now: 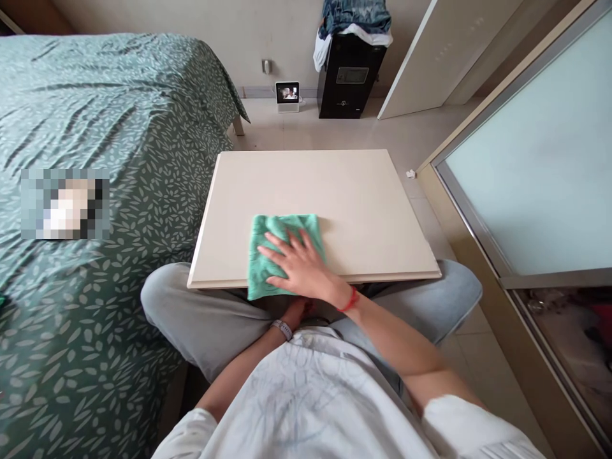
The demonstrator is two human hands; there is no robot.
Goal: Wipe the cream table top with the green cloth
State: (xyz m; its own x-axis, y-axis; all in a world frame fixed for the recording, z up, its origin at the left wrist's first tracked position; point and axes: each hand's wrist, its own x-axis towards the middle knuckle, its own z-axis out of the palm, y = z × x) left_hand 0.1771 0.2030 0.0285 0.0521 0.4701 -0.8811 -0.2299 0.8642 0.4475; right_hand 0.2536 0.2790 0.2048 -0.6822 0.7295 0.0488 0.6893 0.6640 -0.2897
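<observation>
A green cloth (258,264) lies spread on the near part of a cream tabletop (344,191), its front corner hanging over the edge. My right hand (303,264), with a red string at the wrist, rests palm down on this cloth with its fingers spread. Below the near edge of the table, in my lap, is my left hand (300,309), with a pale banded watch (282,329) on its wrist. The left fingers are mostly hidden by shadow and the table edge.
A bed with a green leaf-patterned cover (157,146) stands at the left. Behind the table are a small screen device (287,95) and a black cabinet (351,86) topped with folded jeans (356,16). A sliding-door wardrobe (535,146) lines the right side.
</observation>
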